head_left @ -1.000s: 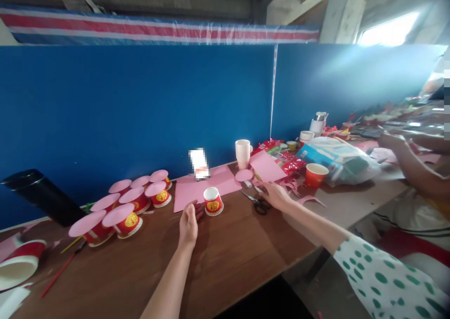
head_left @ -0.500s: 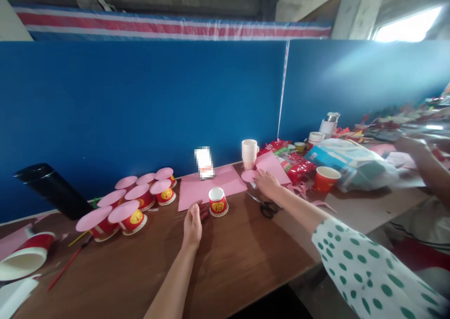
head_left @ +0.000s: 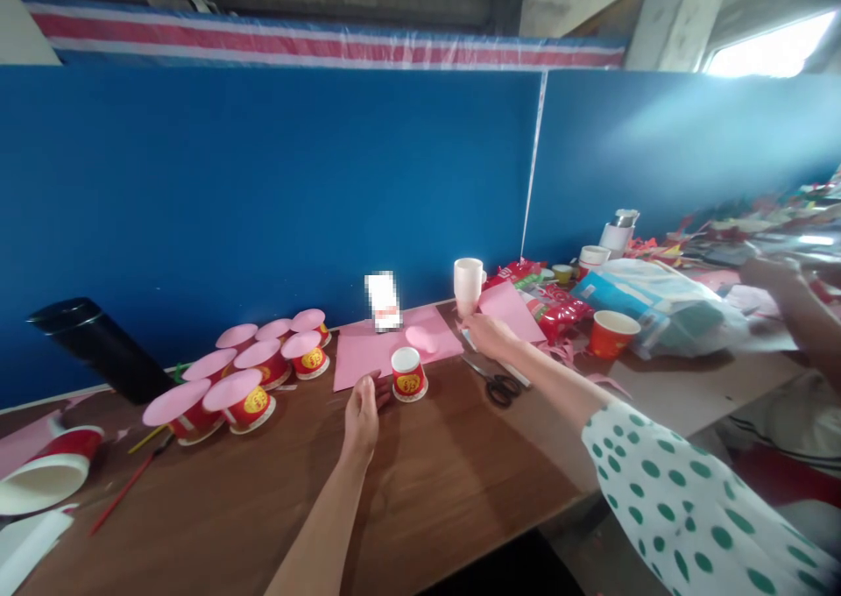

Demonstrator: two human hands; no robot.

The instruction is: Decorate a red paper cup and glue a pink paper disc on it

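Compared with half a second earlier, the disc [head_left: 421,338] has left the spot beside the cup stack [head_left: 468,282] and now shows over the pink sheet [head_left: 366,359], further left. The right hand [head_left: 487,337] no longer reaches onto it; its fingertips are at the near side of the stack, over the far end of a white strip [head_left: 517,372] that passes beneath the hand. The left hand [head_left: 363,414] holds its place, partly curled.

The disc is left of the right hand, apart from it, and just beyond and right of the cup [head_left: 408,384]. The cup stands upright, just right of the left hand; contact cannot be confirmed. The left hand's fingers and thumb are apart and grip nothing. Whether the right hand's fingers are closed on the strip cannot be told.

The cup stands between the left hand and the disc. Scissors [head_left: 503,390] lie on the counter [head_left: 460,469] on the near side of the right hand. Pink card [head_left: 511,313] and red packets [head_left: 558,308] lie beyond that hand, to the right; an orange cup [head_left: 608,342] and a bag [head_left: 663,308] are further right. To the left are eight disc-topped cups [head_left: 260,361] and a leaning black flask [head_left: 102,351].
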